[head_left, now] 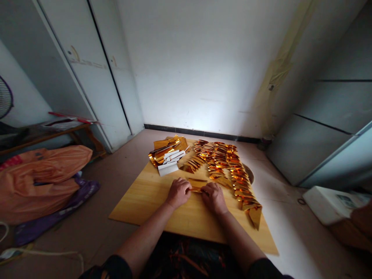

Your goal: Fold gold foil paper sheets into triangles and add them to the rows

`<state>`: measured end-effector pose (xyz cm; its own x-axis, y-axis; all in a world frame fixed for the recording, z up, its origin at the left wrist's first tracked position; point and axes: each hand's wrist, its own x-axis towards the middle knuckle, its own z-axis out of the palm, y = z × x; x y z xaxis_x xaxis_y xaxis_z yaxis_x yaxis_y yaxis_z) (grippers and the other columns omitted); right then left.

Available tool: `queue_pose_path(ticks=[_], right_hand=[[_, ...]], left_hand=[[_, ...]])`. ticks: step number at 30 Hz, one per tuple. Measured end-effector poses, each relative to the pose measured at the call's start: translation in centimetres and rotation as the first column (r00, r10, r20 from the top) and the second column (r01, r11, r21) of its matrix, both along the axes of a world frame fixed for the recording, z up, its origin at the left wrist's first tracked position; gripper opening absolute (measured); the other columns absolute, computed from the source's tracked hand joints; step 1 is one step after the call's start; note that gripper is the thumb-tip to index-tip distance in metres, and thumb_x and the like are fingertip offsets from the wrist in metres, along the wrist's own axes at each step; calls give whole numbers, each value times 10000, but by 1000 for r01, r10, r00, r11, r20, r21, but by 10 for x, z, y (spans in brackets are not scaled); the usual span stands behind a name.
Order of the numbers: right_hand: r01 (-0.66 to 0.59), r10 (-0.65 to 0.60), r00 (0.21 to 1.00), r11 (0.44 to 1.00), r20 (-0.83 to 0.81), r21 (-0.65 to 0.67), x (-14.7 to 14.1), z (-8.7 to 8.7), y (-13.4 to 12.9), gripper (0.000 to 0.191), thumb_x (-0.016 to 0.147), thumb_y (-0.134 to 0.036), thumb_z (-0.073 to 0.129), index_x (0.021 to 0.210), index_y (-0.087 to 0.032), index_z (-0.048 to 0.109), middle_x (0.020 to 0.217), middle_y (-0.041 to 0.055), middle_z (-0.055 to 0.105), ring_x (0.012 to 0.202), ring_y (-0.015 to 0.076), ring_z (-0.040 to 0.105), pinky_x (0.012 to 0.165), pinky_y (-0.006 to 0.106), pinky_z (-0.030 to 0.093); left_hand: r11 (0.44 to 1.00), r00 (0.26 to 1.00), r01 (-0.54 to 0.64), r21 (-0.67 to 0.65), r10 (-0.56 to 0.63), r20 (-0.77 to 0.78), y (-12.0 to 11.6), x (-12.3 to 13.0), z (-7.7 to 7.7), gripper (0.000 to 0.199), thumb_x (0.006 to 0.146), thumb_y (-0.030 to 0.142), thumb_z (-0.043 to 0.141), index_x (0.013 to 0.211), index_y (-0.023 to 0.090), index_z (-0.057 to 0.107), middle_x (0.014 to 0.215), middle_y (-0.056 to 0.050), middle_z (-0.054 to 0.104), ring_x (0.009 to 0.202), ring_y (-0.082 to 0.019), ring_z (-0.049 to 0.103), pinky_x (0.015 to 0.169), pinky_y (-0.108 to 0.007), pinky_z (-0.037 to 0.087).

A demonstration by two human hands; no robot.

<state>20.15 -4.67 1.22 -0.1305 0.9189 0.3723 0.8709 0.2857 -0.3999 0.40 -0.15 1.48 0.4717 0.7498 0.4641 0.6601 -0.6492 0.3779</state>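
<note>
Between my two hands lies a sheet of gold foil paper (197,185), its near edge pinched by the fingers of both. My left hand (179,192) is closed on the sheet's left end. Closed on the right end is my right hand (214,197). Just beyond, white paper pieces (172,162) rest against a pile of loose gold foil sheets (167,149). Overlapping rows of folded gold foil pieces (240,184) run down the right side of the wooden board (139,199). A shorter fanned row of folded pieces (193,164) sits nearer the middle.
An orange bag (43,178) and a purple bag (58,213) lie on the left. Grey cabinets (87,58) stand behind them. A white box-like object (331,203) is on the right, near a grey cabinet or fridge (322,128). The white wall (197,69) rises behind the board.
</note>
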Motion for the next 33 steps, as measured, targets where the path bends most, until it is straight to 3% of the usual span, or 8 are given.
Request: queue_pose_path(ticks=[8,15,24,33], right_hand=[[-44,44,999,997,4,-56,10,12,-3,166,884,-251,563,899,-250,728,899,31,658,870,170,553,816,276,374],[89,-72,992,981,106,-174,5,20,3,266,939,-306,478,830,-213,702,891,42,657,869,172,558,786,269,360],[294,-254,947,933,197,-207,-7,19,13,203,890,-288,513,808,-204,679,886,48,675,886,183,577,738,273,342],[342,-295,923,923,245,-176,-12,21,13,142,841,-281,549,805,-208,665,881,49,684,885,203,589,733,295,347]], left_hand=[[997,996,34,-67,-28,80,6,-2,-4,114,796,169,580,748,193,681,854,-33,704,839,-173,595,798,-313,446],[991,996,-58,-123,66,62,9,1,-4,162,816,173,561,708,182,680,798,-37,669,824,-160,583,771,-279,446],[972,981,-185,-143,176,-77,12,9,-2,135,794,187,585,666,180,627,731,-19,635,756,-153,568,724,-269,419],[948,938,-283,-146,242,-249,9,11,9,119,832,271,567,776,194,637,808,-43,665,846,-190,605,755,-293,431]])
